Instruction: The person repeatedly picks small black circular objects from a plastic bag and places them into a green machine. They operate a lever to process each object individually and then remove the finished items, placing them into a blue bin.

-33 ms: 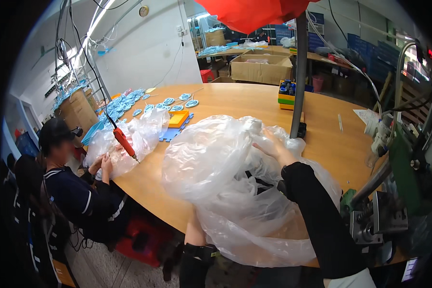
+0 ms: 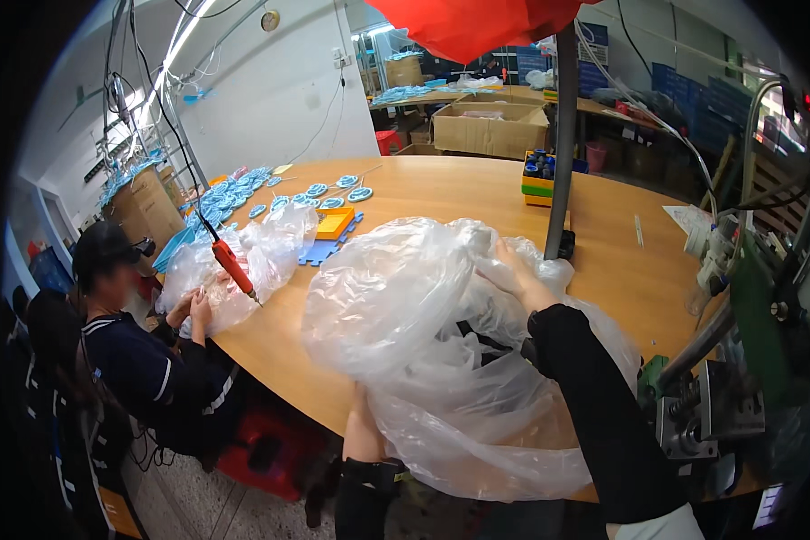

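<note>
A large, crumpled clear plastic bag (image 2: 378, 297) lies in front of me, overhanging the table's near edge. At its far right side, my right hand (image 2: 511, 270) is closed on bunched plastic, with some fingers covered by the film. My left hand (image 2: 362, 427) reaches up under the bag's near left side; its fingers are hidden behind the plastic. Dark objects (image 2: 484, 342) show in the bag's folds between my arms, too covered to make out.
A co-worker (image 2: 153, 351) at left handles another plastic bag (image 2: 274, 243). A red electric screwdriver (image 2: 232, 266) hangs between us. Blue round parts (image 2: 234, 193) and a yellow tray (image 2: 335, 220) lie beyond. A grey post (image 2: 562, 135) stands ahead; a metal machine (image 2: 711, 405) is at right.
My left hand has shifted slightly up under the bag. My right hand has moved a little, its thumb now more covered by plastic. The bag's bulging left part has shifted slightly.
</note>
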Action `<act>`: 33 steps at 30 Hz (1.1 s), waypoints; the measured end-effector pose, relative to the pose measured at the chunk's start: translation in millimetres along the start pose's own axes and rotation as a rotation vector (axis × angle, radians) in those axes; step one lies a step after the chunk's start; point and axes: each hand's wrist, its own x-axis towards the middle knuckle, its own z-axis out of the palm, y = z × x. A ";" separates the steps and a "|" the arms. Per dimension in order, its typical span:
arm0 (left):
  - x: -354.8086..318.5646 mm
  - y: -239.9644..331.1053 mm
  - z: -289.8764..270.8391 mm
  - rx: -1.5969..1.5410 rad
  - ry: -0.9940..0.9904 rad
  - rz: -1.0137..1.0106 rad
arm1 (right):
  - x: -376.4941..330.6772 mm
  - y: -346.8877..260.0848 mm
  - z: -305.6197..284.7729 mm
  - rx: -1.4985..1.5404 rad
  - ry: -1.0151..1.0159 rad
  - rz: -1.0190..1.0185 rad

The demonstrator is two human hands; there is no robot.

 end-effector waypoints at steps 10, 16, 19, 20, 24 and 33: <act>-85.0 72.3 115.2 1.563 -0.225 1.605 | 28.5 -10.6 25.2 -0.194 -0.115 -0.086; 65.2 76.3 128.3 1.852 -0.070 0.788 | -44.1 -62.0 -17.0 -0.576 0.269 -0.391; 150.7 65.1 73.1 1.569 -0.190 0.400 | -89.1 -67.9 -33.1 -0.509 0.244 -0.416; 159.2 50.3 82.4 1.435 -0.267 0.291 | -102.1 -47.4 -36.0 -0.546 0.160 -0.323; 152.7 45.2 95.0 0.957 -0.406 -0.013 | -90.1 73.1 6.7 -0.193 -0.085 -0.064; 71.9 21.6 87.7 0.374 -0.280 0.163 | -72.8 117.8 65.2 1.448 -0.108 0.543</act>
